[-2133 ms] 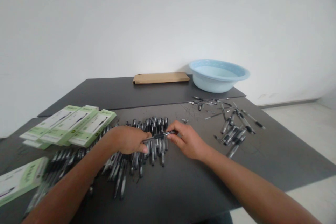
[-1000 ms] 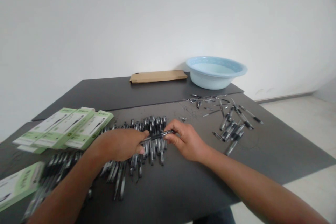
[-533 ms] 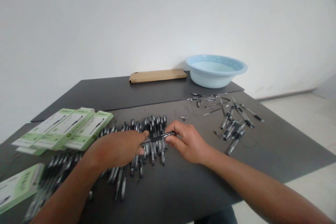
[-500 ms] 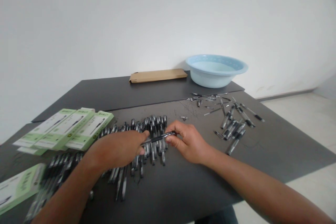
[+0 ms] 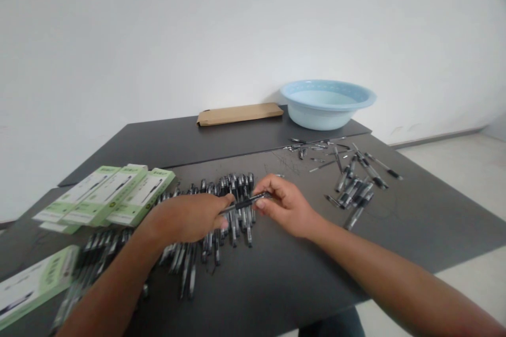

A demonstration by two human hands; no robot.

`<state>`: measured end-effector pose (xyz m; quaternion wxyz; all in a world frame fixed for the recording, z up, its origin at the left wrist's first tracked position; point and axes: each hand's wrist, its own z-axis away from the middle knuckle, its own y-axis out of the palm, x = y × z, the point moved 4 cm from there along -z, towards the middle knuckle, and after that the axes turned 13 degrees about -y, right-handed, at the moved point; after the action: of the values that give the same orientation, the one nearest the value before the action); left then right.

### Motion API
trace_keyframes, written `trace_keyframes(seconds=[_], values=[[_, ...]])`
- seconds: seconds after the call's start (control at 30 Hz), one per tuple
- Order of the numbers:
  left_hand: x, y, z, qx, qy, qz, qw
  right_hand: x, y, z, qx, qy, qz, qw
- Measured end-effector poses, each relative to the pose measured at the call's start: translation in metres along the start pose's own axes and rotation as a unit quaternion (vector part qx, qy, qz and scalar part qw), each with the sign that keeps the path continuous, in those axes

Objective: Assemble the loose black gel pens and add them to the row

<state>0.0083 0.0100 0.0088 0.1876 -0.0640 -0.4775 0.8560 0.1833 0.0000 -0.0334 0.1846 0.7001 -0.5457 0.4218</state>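
Note:
Between my two hands a pen with a black grip (image 5: 244,203) is held nearly level, its right end tilted up a little. My left hand (image 5: 190,217) pinches the clear barrel at its left end, partly hidden by the thumb and fingers. At the other end, the thumb and fingers of my right hand (image 5: 288,209) are closed on the pen's tip or cap; which one I cannot tell. Below and behind the hands lies a wide row of black-and-clear pens (image 5: 234,221), partly covered by my left forearm.
Green-and-white pen boxes (image 5: 130,197) lie stacked at left, another box (image 5: 39,281) nearer. Loose pens (image 5: 356,192) and thin refills (image 5: 322,166) are scattered at right. A light blue basin (image 5: 326,110) and flat brown cardboard (image 5: 241,114) sit at the back of the dark table (image 5: 269,284).
The view has shifted slightly, moving the table's contents a little to the right. Both hands still hold the pen, and its right end sits slightly higher.

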Motion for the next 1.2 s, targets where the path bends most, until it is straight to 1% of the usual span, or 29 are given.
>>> trace_keyframes(seconds=[0.07,0.1,0.13,0.17,0.23,0.3,0.37,0.57,0.63,0.73,0.9,1.03,1.13,1.2], values=[[-0.002,-0.001,-0.001,-0.001,0.011,0.004,1.0,-0.004,0.0,0.0,-0.015,0.017,-0.103,0.994],[-0.002,-0.002,-0.002,-0.011,0.013,0.009,1.0,-0.005,0.001,-0.001,-0.016,0.025,-0.149,0.988],[-0.002,-0.001,-0.003,0.003,0.008,0.001,1.0,-0.007,0.002,-0.001,-0.013,0.034,-0.186,0.982],[-0.002,0.0,-0.003,0.005,0.004,-0.004,1.0,-0.008,0.004,-0.001,-0.008,0.041,-0.213,0.976],[-0.002,0.001,-0.004,0.007,0.005,-0.007,1.0,-0.011,0.007,-0.001,0.001,0.048,-0.246,0.968],[-0.003,0.001,-0.004,-0.003,0.009,-0.004,1.0,-0.015,0.01,0.0,0.003,0.052,-0.265,0.963],[-0.005,0.0,-0.004,-0.007,0.011,0.001,1.0,-0.02,0.013,0.0,-0.008,0.058,-0.284,0.957],[-0.01,-0.004,-0.005,-0.013,-0.002,0.022,1.0,-0.032,0.015,-0.003,-0.102,0.125,-0.34,0.926],[-0.009,-0.004,-0.004,-0.011,-0.003,0.027,1.0,-0.035,0.012,-0.005,-0.125,0.142,-0.345,0.919],[-0.003,-0.002,-0.002,-0.009,-0.006,0.028,1.0,-0.042,0.002,-0.006,-0.167,0.154,-0.334,0.915],[0.001,-0.001,0.002,-0.004,-0.021,0.012,1.0,-0.062,-0.019,-0.005,-0.224,0.162,-0.262,0.925],[0.0,0.0,-0.002,0.008,-0.037,0.007,0.999,-0.073,-0.028,-0.005,-0.229,0.157,-0.215,0.936],[0.002,0.002,-0.007,0.005,-0.05,0.008,0.999,-0.076,-0.029,-0.007,-0.225,0.154,-0.19,0.943],[0.001,0.005,-0.01,0.014,-0.052,-0.003,0.999,-0.076,-0.028,-0.01,-0.214,0.16,-0.177,0.947]])
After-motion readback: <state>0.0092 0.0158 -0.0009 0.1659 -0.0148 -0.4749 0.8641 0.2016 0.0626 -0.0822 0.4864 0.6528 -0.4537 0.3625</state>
